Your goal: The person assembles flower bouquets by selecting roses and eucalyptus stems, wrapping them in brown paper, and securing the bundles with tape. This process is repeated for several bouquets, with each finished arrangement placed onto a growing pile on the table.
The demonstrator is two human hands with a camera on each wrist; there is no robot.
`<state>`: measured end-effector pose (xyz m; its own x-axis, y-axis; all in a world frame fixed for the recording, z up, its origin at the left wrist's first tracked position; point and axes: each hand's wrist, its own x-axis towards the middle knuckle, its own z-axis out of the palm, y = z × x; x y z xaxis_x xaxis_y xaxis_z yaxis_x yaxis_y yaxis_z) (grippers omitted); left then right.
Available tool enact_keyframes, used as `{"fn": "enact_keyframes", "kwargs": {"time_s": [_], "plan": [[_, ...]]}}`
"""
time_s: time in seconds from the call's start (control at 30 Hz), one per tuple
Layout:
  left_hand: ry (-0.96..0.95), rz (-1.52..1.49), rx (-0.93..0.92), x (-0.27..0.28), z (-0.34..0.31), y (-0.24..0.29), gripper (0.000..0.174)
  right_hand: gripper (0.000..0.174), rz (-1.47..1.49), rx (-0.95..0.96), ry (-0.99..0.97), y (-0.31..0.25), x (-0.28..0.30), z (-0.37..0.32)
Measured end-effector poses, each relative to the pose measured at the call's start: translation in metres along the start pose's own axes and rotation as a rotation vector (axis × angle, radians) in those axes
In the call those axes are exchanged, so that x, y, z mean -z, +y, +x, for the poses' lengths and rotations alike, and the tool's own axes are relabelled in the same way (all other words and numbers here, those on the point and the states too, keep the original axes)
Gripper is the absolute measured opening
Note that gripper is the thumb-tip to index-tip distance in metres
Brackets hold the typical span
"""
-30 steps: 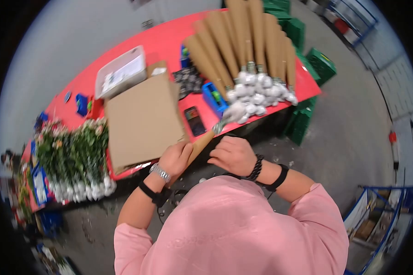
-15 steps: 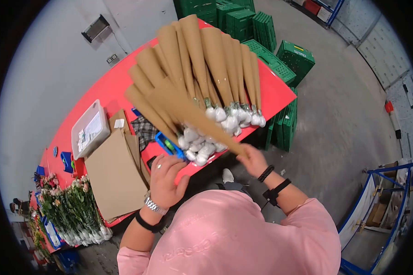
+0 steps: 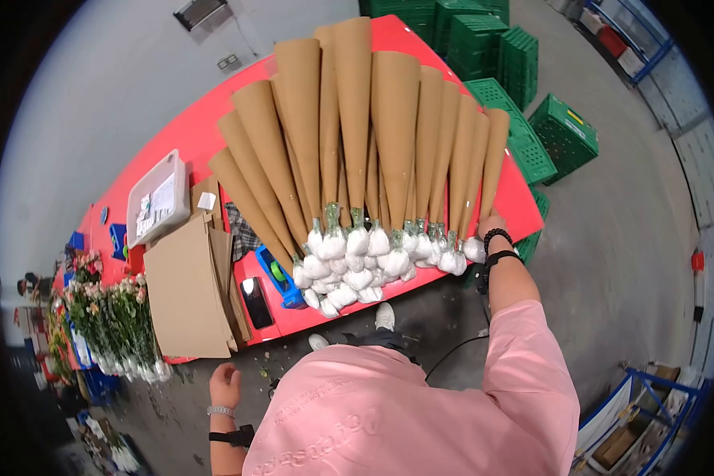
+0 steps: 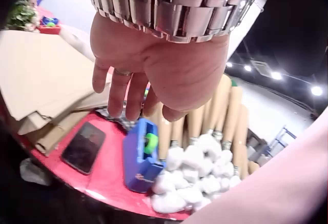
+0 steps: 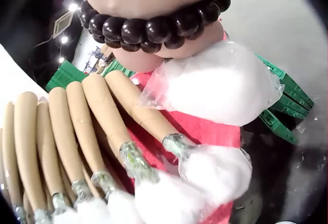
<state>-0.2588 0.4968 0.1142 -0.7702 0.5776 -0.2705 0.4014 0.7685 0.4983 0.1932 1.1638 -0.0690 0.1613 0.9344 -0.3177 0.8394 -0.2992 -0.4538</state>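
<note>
My right hand (image 3: 493, 225) grips the narrow lower end of a brown paper-wrapped bouquet (image 3: 496, 155) at the right end of a fanned row. In the right wrist view its clear plastic bag with white filling (image 5: 220, 88) pokes out below the hand; the fingers are mostly hidden. Several more paper cones (image 3: 394, 119) lie beside it, their white bagged stem ends (image 3: 357, 278) heaped toward the table's near edge. My left hand (image 3: 225, 386) hangs beside the table near the cardboard sheets (image 3: 186, 297), holding nothing, its fingers loosely relaxed in the left wrist view.
On the red table (image 3: 292, 317) are a phone (image 3: 255, 302), a blue tape dispenser (image 3: 280, 278) and a white bin (image 3: 157, 198). Unwrapped roses (image 3: 115, 317) lie at the left. Green crates (image 3: 563, 139) stand beyond the right end.
My right hand has carried the wrapped bouquet rightward and laid it at the row's right end. The left hand released it earlier and has dropped down and left, away from the table.
</note>
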Motion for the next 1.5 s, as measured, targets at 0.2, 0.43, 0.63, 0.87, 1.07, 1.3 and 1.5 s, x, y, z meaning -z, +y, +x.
{"fn": "enact_keyframes", "kwargs": {"time_s": [0.2, 0.43, 0.63, 0.87, 1.07, 1.3, 1.5], "plan": [[0.019, 0.062, 0.554, 0.001, -0.055, -0.139, 0.036, 0.047, -0.834, 0.398, -0.282, 0.025, -0.016, 0.056], [0.470, 0.069, 0.893, 0.075, -0.077, -0.158, 0.037, 0.070, 0.184, 0.210, -0.105, 0.064, -0.014, 0.058], [0.624, 0.080, 0.866, 0.135, -0.022, -0.235, 0.032, 0.083, -0.102, 0.075, 0.265, 0.030, 0.003, -0.030], [0.567, 0.081, 0.721, 0.217, 0.118, -0.349, 0.027, 0.062, -0.193, 0.151, 0.615, 0.027, -0.021, -0.153], [0.508, 0.260, 0.533, 0.271, 0.246, -0.466, 0.027, 0.054, -0.072, 0.208, 0.462, -0.020, -0.059, -0.345], [0.252, 0.326, 0.546, 0.291, 0.308, -0.502, 0.033, 0.046, 0.093, 0.489, 0.194, -0.179, -0.095, -0.523], [0.572, 0.128, 0.180, 0.326, 0.244, -0.485, 0.033, 0.036, 0.113, 0.667, -0.039, -0.286, -0.161, -0.602]]}}
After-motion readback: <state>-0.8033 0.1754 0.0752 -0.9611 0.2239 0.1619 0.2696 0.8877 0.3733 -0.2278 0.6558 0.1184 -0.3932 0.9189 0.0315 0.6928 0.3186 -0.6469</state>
